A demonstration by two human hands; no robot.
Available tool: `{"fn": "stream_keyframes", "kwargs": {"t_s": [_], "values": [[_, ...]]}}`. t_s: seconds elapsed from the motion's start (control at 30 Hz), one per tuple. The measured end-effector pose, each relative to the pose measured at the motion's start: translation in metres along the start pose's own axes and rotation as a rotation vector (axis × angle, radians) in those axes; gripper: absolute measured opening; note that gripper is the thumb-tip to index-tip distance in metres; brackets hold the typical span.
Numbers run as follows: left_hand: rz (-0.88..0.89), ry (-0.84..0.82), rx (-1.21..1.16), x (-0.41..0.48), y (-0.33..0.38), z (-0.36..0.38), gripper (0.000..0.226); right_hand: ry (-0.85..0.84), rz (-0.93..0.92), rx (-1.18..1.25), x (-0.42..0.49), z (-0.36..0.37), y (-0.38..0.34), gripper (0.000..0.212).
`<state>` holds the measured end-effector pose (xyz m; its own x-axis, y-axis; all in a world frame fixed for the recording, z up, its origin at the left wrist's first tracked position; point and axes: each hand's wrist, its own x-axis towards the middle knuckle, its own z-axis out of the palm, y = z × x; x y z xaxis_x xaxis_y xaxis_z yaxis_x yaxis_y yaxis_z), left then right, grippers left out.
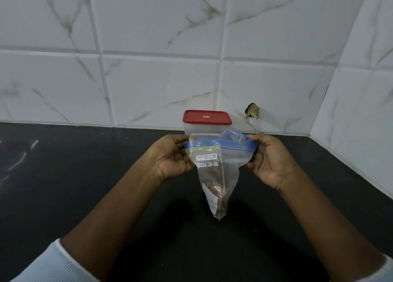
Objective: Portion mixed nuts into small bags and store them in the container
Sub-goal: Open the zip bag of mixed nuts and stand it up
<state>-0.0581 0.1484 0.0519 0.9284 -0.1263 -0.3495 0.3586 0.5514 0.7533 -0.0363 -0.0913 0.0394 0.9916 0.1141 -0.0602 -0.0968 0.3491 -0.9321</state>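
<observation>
You are at the sealing step. Your left hand [170, 156] pinches the left end of the blue zip strip [234, 146] and your right hand [265, 158] pinches the right end. The small bag [212, 175] hangs between them above the black countertop [85, 175], right in the middle of your view. A small portion of brown nuts [219, 194] sits low in the bag's pointed bottom corner.

The mouth looks partly open toward the right, where the strip bulges upward, so I judge the seal unfinished. Your next move calls for pressing the two tracks together from one end to the other. Keep the bag upright as you do, so the nuts stay down.

The container [204, 130] stands at 12 o'clock, just behind the bag and close to the tiled wall, with its red lid [207, 117] on. That lid is what stands in your way: before the bag goes in, one hand has to let go and lift it off. At 1 o'clock, beyond the container, a chipped hole [252, 111] shows in the tile. A pale sleeve [53, 264] covers your left arm at 7 o'clock.
</observation>
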Motion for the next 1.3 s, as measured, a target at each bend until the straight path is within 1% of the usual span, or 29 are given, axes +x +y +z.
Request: {"fn": "stream_keyframes", "kwargs": {"t_s": [0.1,0.13,0.17,0.23,0.3,0.37,0.5,0.6,0.7,0.9,0.97,1.03,1.1,1.17,1.23,1.3], "values": [[0.101,0.030,0.214,-0.002,0.002,-0.001,0.027,-0.005,-0.112,-0.404,-0.006,-0.008,-0.012,0.017],[0.151,0.061,0.311,-0.004,0.002,-0.001,0.028,-0.018,-0.121,-0.489,-0.007,-0.009,-0.016,0.017],[0.197,0.087,0.418,-0.006,0.002,-0.001,0.030,-0.041,-0.109,-0.495,-0.009,-0.010,-0.020,0.014],[0.244,0.085,0.603,-0.009,0.003,-0.002,0.033,-0.089,-0.078,-0.381,-0.013,-0.009,-0.024,0.008],[0.219,0.029,0.672,-0.014,0.006,-0.003,0.031,-0.111,-0.056,-0.254,-0.019,-0.003,-0.026,0.014],[0.179,-0.018,0.621,-0.018,0.007,-0.001,0.028,-0.109,-0.043,-0.139,-0.020,0.002,-0.026,0.022],[0.158,-0.050,0.273,-0.019,0.005,0.006,0.020,-0.053,-0.054,0.133,-0.016,0.009,-0.021,0.041],[0.106,-0.056,0.075,-0.014,-0.001,0.009,0.034,-0.045,-0.058,0.342,-0.015,0.016,-0.013,0.049],[0.086,-0.051,-0.105,-0.011,-0.005,0.011,0.047,-0.033,-0.079,0.412,-0.014,0.021,-0.003,0.052],[0.158,0.028,-0.474,-0.009,-0.010,0.019,0.054,0.081,-0.157,0.611,-0.004,0.018,0.002,0.059],[0.128,0.029,-0.528,-0.009,-0.014,0.019,0.048,0.111,-0.159,0.666,-0.003,0.017,0.002,0.060],[0.097,0.011,-0.531,-0.012,-0.019,0.018,0.039,0.120,-0.148,0.715,-0.004,0.019,0.002,0.060],[0.115,0.007,-0.508,-0.012,-0.023,0.016,0.037,0.121,-0.134,0.717,-0.005,0.019,0.002,0.055],[0.125,0.020,-0.517,-0.013,-0.024,0.016,0.040,0.110,-0.116,0.695,-0.006,0.018,0.003,0.043],[0.108,0.038,-0.484,-0.014,-0.022,0.015,0.042,0.089,-0.085,0.676,-0.005,0.015,0.006,0.026],[0.076,0.040,-0.307,-0.014,-0.018,0.011,0.041,0.067,-0.052,0.572,-0.006,0.014,0.008,0.014]]}}
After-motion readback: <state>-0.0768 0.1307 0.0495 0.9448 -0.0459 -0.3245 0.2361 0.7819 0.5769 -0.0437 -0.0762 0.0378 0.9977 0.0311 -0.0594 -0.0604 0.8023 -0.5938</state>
